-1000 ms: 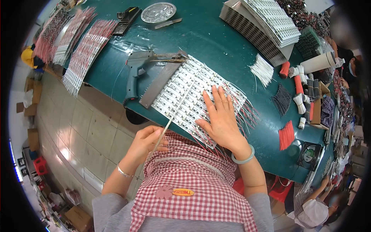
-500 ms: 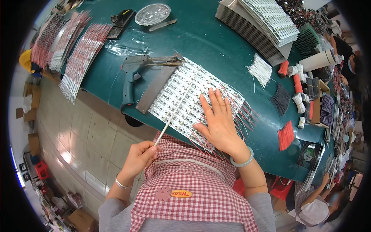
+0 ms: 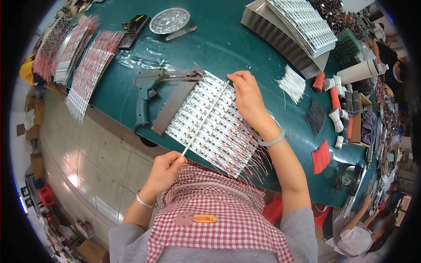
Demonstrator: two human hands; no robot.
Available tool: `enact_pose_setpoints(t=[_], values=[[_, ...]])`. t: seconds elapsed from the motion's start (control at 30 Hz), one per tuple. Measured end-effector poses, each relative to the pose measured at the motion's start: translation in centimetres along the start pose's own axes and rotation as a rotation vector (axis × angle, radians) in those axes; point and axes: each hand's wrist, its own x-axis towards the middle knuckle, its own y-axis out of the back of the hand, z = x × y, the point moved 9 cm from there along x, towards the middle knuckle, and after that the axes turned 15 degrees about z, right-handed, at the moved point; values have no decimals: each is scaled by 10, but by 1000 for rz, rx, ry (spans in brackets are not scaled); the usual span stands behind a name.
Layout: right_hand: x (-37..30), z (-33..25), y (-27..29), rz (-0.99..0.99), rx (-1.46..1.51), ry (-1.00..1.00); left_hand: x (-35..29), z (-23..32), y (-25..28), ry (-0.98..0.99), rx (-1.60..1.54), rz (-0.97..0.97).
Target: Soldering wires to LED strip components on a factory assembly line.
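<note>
A white panel of small circuit boards (image 3: 176,126) lies on the green table in front of me, with red and dark wires fanning from its right part. A thin pale rod (image 3: 202,119) lies slantwise across it. My left hand (image 3: 165,174) pinches the rod's near end just off the panel's edge. At the far end, my right hand (image 3: 250,98) has its fingertips closed on the rod. Along the panel's left edge rests a flat grey metal bar (image 3: 179,105). Beside that, a grey-green soldering gun (image 3: 144,94) has its tip over the panel's far left corner.
Wired panels (image 3: 93,72) overhang the table's left edge. A round foil dish (image 3: 169,21) sits at the back. Stacked panels (image 3: 302,26) stand back right. Bunches of white wires (image 3: 291,84), black wires (image 3: 315,115) and red wires (image 3: 321,157) lie right. Another person (image 3: 355,236) works there.
My right hand has moved from lying flat on the wired part to the rod's far end, its fingers now closed there. My left hand has shifted slightly right and away from me.
</note>
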Motion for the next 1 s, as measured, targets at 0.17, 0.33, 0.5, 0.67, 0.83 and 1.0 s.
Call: enact_pose_setpoints(t=[0.17,0.33,0.5,0.67,0.83,1.0], values=[[-3,9,-6,-14,23,-44,-16,48,2,-528,426,277],[-2,-1,-6,37,-40,50,-23,59,-1,-646,464,435],[-1,-3,-7,13,-50,67,-19,52,-7,-566,363,415],[-1,5,-6,-11,-58,-8,-6,30,-9,-377,81,222],[2,8,-4,9,22,-118,-7,28,-17,-360,-1,136],[0,10,3,74,144,-200,-14,43,-27,-666,207,161]])
